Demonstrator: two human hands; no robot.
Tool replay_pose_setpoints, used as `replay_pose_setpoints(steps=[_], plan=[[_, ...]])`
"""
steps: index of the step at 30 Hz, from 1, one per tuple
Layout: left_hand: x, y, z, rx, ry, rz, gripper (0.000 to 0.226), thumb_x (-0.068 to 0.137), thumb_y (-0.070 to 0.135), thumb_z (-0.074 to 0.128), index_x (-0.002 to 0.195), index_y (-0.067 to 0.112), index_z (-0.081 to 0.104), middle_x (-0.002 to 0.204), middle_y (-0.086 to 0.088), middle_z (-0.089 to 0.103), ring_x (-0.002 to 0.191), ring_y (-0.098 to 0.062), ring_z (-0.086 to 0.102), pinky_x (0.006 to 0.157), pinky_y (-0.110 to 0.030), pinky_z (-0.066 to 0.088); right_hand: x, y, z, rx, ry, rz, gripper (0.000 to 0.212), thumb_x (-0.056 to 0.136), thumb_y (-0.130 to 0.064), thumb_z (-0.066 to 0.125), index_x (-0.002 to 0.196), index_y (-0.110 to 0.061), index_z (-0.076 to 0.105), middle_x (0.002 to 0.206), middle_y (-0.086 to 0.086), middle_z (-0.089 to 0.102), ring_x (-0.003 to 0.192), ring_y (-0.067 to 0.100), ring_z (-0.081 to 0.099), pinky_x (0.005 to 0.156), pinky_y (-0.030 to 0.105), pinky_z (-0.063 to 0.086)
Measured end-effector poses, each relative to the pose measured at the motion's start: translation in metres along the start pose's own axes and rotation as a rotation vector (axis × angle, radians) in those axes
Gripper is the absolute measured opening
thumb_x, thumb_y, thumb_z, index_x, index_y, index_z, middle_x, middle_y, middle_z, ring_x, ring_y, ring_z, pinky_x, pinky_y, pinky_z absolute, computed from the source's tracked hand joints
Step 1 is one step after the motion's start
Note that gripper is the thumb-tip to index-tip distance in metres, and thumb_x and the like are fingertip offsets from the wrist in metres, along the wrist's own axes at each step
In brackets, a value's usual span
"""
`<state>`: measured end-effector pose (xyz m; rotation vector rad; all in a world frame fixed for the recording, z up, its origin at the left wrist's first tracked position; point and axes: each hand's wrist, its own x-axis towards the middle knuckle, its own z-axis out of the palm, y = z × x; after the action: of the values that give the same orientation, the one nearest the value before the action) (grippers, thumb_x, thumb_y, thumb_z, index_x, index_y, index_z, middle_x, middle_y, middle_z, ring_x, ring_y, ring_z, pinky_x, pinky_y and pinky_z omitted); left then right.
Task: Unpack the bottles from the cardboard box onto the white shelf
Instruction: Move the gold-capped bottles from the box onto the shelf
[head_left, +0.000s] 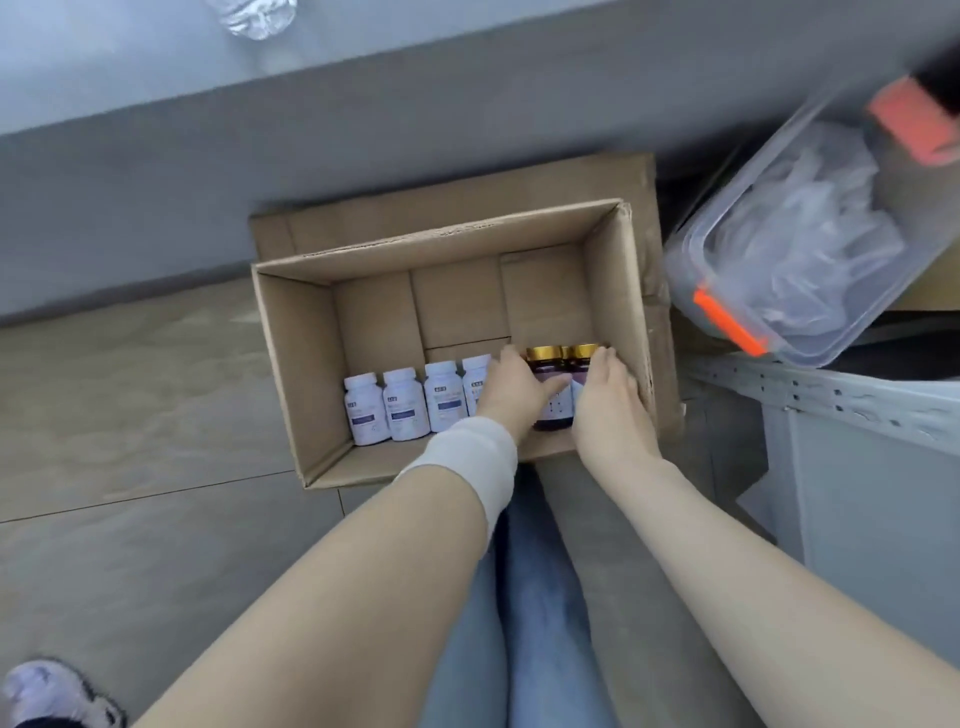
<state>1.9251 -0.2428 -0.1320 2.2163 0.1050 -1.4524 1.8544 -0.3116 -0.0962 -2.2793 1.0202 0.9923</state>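
— Cardboard box (306, 374), then: where are the hands?

— Both are down inside it. The left hand (511, 392), a white band (467, 457) on its wrist, curls its fingers over one side of two dark bottles (553, 415) with gold caps (543, 353), thumb across a label. The right hand (608, 410) wraps the other side, fingers bent round them.

— So the pair sits between the palms?

— Yes, side by side, gripped from both flanks.

— Other bottles?

— Four white bottles (405, 402) stand in a row just left of the left hand, the nearest partly hidden behind it. The white shelf (831, 395) is off to the right of the right hand, outside the box.
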Motion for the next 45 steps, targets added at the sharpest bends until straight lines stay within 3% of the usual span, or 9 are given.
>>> replay_pose_setpoints(steps=[10,15,22,24,28,32,35,41,45], plan=[[0.007,-0.009,-0.014,-0.234,-0.036,-0.058,0.051,0.073,0.017,0.078,0.119,0.005,0.059,0.113,-0.006,0.067,0.105,-0.019,0.063,0.093,-0.032,0.050,0.006,-0.004,0.004,0.000,0.013,0.034,0.060,0.098,-0.005,0.032,0.147,0.001,0.000,0.152,0.016,0.014,0.141,0.027,0.017,0.109,0.031,0.026],[0.002,-0.030,-0.069,-0.370,0.043,-0.059,0.038,0.081,0.017,0.071,0.113,0.013,0.051,0.093,0.006,0.057,0.080,-0.005,0.054,0.068,-0.017,0.043,0.021,-0.013,0.010,-0.104,0.130,0.021,0.055,0.094,0.004,0.030,0.145,0.001,0.011,0.140,0.020,0.028,0.130,0.032,0.029,0.099,0.033,0.037],[-0.017,-0.061,-0.101,-0.461,0.019,-0.069,0.050,0.084,0.025,0.068,0.127,0.015,0.047,0.118,0.001,0.057,0.107,-0.015,0.055,0.082,-0.029,0.048,0.033,-0.022,0.008,-0.096,0.042,0.073,0.055,0.094,-0.007,0.044,0.143,-0.006,0.020,0.135,0.023,0.039,0.122,0.039,0.041,0.092,0.043,0.043],[-0.029,-0.059,-0.102,-0.522,-0.040,-0.059,0.046,0.085,0.022,0.067,0.126,0.014,0.048,0.122,-0.005,0.058,0.112,-0.021,0.058,0.096,-0.040,0.049,0.028,-0.025,0.000,0.048,0.033,0.055,0.070,0.088,-0.014,0.061,0.144,-0.006,0.020,0.138,0.020,0.041,0.126,0.037,0.041,0.099,0.044,0.039],[-0.068,-0.041,-0.113,-0.567,-0.113,0.041,0.041,0.089,0.016,0.061,0.127,0.013,0.047,0.122,-0.008,0.059,0.111,-0.021,0.060,0.094,-0.036,0.050,-0.004,-0.024,-0.034,0.506,0.008,-0.018,0.085,0.076,-0.020,0.076,0.145,-0.010,0.028,0.143,0.009,0.044,0.132,0.026,0.041,0.108,0.035,0.032],[-0.119,-0.018,-0.125,-0.548,-0.133,0.129,0.040,0.091,0.017,0.057,0.128,0.010,0.044,0.125,-0.009,0.059,0.115,-0.024,0.059,0.102,-0.043,0.046,-0.062,-0.008,-0.066,1.049,-0.045,-0.023,0.047,0.074,-0.013,0.076,0.118,-0.016,0.057,0.118,0.004,0.064,0.111,0.021,0.058,0.091,0.032,0.048],[-0.163,-0.004,-0.131,-0.520,-0.187,0.214,0.021,0.092,0.019,0.054,0.111,0.022,0.046,0.114,-0.005,0.061,0.111,-0.024,0.059,0.103,-0.047,0.044,-0.122,0.007,-0.085,1.359,-0.040,-0.086,0.026,0.080,-0.010,0.068,0.102,-0.021,0.061,0.106,0.003,0.066,0.106,0.019,0.059,0.095,0.036,0.046],[-0.280,0.015,-0.130,-0.459,-0.400,0.449,0.024,0.094,0.018,0.054,0.116,0.021,0.043,0.107,0.001,0.064,0.098,-0.016,0.066,0.093,-0.042,0.052,-0.270,0.023,-0.089,1.801,0.046,-0.098,0.076,0.042,-0.043,0.089,0.106,-0.014,0.059,0.104,0.009,0.070,0.096,0.021,0.066,0.087,0.035,0.054],[-0.365,0.026,-0.115,-0.407,-0.574,0.544,0.031,0.095,0.015,0.048,0.125,0.011,0.042,0.108,0.001,0.067,0.085,-0.009,0.070,0.073,-0.025,0.058,-0.372,0.032,-0.084,2.155,0.197,0.001,0.047,0.063,-0.030,0.079,0.100,-0.009,0.058,0.084,0.007,0.065,0.073,0.016,0.062,0.065,0.036,0.059]])
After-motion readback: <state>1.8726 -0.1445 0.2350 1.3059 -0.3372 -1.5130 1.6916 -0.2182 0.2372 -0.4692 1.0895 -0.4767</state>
